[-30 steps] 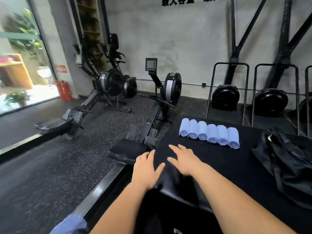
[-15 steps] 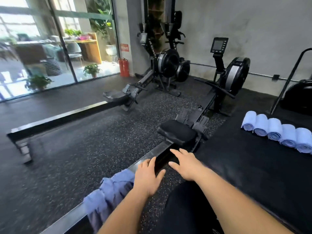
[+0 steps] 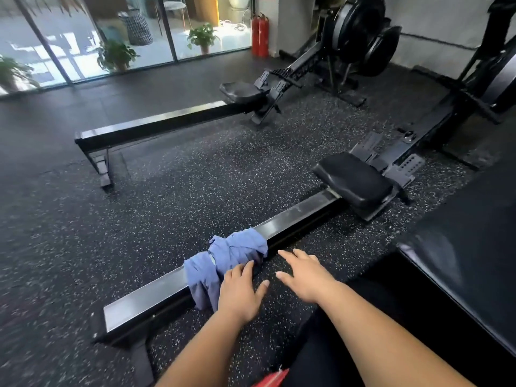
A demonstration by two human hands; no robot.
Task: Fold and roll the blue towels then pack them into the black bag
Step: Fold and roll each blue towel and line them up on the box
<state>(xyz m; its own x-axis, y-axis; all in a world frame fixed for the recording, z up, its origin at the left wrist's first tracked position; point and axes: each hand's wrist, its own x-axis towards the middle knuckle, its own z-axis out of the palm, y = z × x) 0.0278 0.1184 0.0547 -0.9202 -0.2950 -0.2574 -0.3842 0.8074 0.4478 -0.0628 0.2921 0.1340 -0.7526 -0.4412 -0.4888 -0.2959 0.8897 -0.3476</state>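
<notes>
A crumpled blue towel (image 3: 223,261) hangs draped over the metal rail (image 3: 290,219) of the nearer rowing machine, low in the middle of the view. My left hand (image 3: 241,291) reaches out flat, fingers straight, its fingertips at the towel's near edge. My right hand (image 3: 305,275) hovers open just to the right of the towel, above the speckled floor, holding nothing. The rolled towels and the black bag are out of view.
The rower's black seat (image 3: 354,182) sits further up the rail. A second rowing machine (image 3: 173,124) lies beyond. The black padded platform (image 3: 469,247) fills the right edge. Glass doors, plants and red fire extinguishers (image 3: 259,34) stand at the back.
The view has swung left and down, away from the platform with the rolled towels. Both hands have moved toward the crumpled towel on the rail, the left now at its edge.
</notes>
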